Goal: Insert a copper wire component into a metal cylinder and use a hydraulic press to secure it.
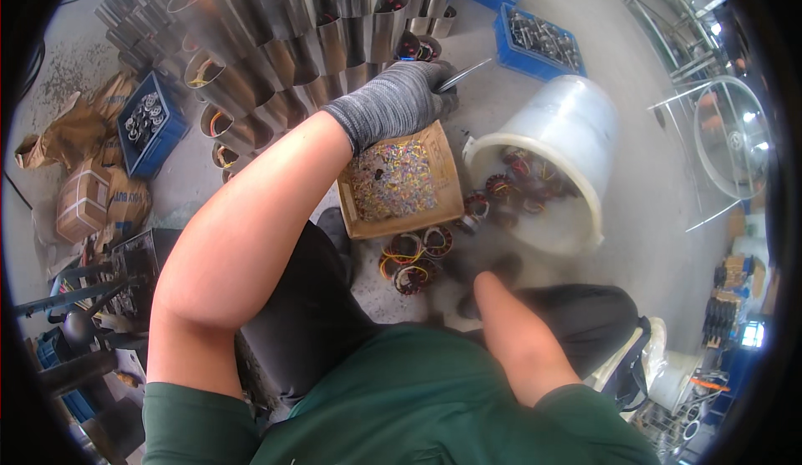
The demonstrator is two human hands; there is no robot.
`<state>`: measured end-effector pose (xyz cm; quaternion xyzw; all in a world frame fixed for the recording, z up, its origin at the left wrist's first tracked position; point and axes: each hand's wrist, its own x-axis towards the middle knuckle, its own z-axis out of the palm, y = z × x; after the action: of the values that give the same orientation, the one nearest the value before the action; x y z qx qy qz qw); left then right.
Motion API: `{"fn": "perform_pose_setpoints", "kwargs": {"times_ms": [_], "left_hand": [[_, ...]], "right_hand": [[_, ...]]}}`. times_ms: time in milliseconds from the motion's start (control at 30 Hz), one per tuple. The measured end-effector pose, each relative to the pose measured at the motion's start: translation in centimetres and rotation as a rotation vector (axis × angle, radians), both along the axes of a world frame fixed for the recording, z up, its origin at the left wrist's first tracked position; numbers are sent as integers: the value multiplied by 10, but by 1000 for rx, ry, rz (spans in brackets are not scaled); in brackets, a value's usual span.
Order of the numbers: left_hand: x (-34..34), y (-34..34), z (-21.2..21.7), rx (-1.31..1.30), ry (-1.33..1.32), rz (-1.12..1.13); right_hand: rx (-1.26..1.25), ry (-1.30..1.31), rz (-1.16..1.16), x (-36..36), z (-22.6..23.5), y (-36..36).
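Note:
My left hand [399,101], in a grey knitted glove, reaches over the far edge of a cardboard box [451,168]. Its fingers are closed on a slim, pointed metal tool [464,74] whose exact kind I cannot make out. Many small coloured wire clippings [393,185] lie in the box. My right hand [493,269], in a dark glove, is smeared by motion just right of several wound motor stators [409,252] with red and yellow wires on the floor. A white bucket [576,122] lies on its side, its mouth toward me, with more stators [526,177] inside.
Stacked steel cylinders [276,47], some with wires inside, stand at the far left. Blue crates of metal parts [539,39] sit at the far right, another blue crate [150,122] at left beside brown cartons [83,202]. A clear round-topped stand [735,135] is at right.

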<state>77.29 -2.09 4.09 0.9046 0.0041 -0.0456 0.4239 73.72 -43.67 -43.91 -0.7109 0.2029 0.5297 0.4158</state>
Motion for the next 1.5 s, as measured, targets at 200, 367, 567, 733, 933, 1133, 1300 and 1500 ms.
{"fn": "perform_pose_setpoints", "kwargs": {"times_ms": [200,367,567,733,933,1133,1300,1500], "left_hand": [[-22,13,2,59,11,78],[-18,11,11,37,72,73],[-11,13,5,24,74,71],[-15,17,5,71,129,90],[-12,15,2,24,108,68],[-9,9,-1,81,133,45],[-14,17,2,96,152,53],[-9,12,-5,14,132,38]], "right_hand": [[-521,-941,527,19,164,85],[-468,-1008,702,39,163,90],[-538,-959,820,41,144,93],[-545,-1063,895,37,161,94],[-469,-738,891,10,129,87],[-56,-64,432,-23,135,104],[-154,-147,689,11,193,108],[-756,-1103,816,98,138,37]]}}
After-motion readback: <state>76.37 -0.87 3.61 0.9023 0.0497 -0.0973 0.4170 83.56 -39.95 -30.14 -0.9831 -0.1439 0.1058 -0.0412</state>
